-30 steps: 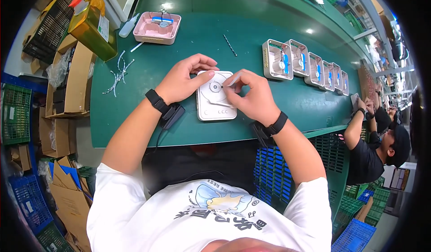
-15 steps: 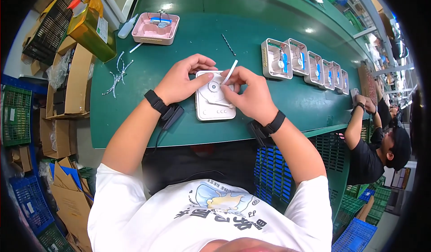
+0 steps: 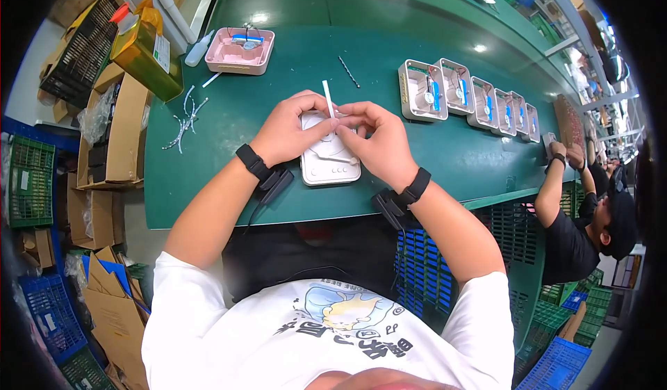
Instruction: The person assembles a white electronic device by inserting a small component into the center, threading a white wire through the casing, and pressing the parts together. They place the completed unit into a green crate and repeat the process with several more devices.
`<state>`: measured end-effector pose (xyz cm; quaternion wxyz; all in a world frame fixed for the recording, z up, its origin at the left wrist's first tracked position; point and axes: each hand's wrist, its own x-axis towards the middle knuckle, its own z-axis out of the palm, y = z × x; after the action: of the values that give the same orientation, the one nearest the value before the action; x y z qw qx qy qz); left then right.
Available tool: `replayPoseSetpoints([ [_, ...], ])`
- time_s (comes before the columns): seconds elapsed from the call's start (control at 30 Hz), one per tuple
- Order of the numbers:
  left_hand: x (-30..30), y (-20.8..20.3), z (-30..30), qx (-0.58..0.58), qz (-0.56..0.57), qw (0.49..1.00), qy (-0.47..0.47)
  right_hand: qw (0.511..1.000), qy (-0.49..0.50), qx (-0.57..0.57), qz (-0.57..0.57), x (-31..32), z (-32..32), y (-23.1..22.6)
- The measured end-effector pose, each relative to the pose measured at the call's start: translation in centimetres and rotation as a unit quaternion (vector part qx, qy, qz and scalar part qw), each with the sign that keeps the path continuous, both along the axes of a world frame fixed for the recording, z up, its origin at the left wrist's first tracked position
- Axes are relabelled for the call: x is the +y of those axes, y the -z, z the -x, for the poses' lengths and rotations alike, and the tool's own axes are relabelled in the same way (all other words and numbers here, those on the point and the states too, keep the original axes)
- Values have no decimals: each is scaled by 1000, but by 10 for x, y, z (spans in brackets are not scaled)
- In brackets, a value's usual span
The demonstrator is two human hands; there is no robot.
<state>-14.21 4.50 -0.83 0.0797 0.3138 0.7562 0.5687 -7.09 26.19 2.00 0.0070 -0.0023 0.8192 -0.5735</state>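
A white boxy device [image 3: 331, 172] with rounded corners lies on the bench in front of me. Its top carries a round disc, partly covered by my fingers, and small round marks along the near edge. Above it, a narrow white strip [image 3: 328, 98] stands almost upright between my fingertips. My left hand [image 3: 287, 129] is closed, its thumb and fingers pinching at the strip's lower end. From the other side my right hand [image 3: 379, 136] also pinches there, thumb and index finger together. The strip's lowest part is hidden by the fingers.
Several open pale housings [image 3: 424, 91] with blue parts and wires line the right side. A pink open housing [image 3: 238, 63], a squeeze bottle [image 3: 199, 49], twisted white wires [image 3: 185, 119] and a drill bit-like rod [image 3: 349, 71] lie farther off. A co-worker [image 3: 577, 209] works at right.
The white strip has moved left and swung from slanting to nearly upright. My left fingers have come off the device's top to meet my right fingertips at the strip.
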Motion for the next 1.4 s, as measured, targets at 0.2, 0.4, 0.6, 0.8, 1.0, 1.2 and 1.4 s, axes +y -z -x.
replayPoseSetpoints([
  [0.2, -8, 1, 4, -43, -31, 999, -3, 996, -19, 64, -52, -1, -1, 1],
  [0.4, -21, -4, 10, -35, -50, 998, -4, 974, -59, 178, -130, 1, 0, 2],
  [0.6, -43, -32, 4, 40, 55, 998, -3, 937, -93, 250, -224, -3, -2, -8],
  [0.8, -40, -46, -25, 125, 123, 984, -38, 922, -111, 274, -251, -2, 0, -8],
  [1.0, -41, -41, -49, 201, 149, 964, -89, 908, -144, 279, -276, 1, 3, -12],
  [1.2, -31, -24, -72, 221, 86, 968, -76, 908, -169, 279, -264, -3, 1, -13],
  [1.4, -26, -22, -100, 247, 126, 957, -86, 918, -189, 243, -252, 2, 3, -16],
])
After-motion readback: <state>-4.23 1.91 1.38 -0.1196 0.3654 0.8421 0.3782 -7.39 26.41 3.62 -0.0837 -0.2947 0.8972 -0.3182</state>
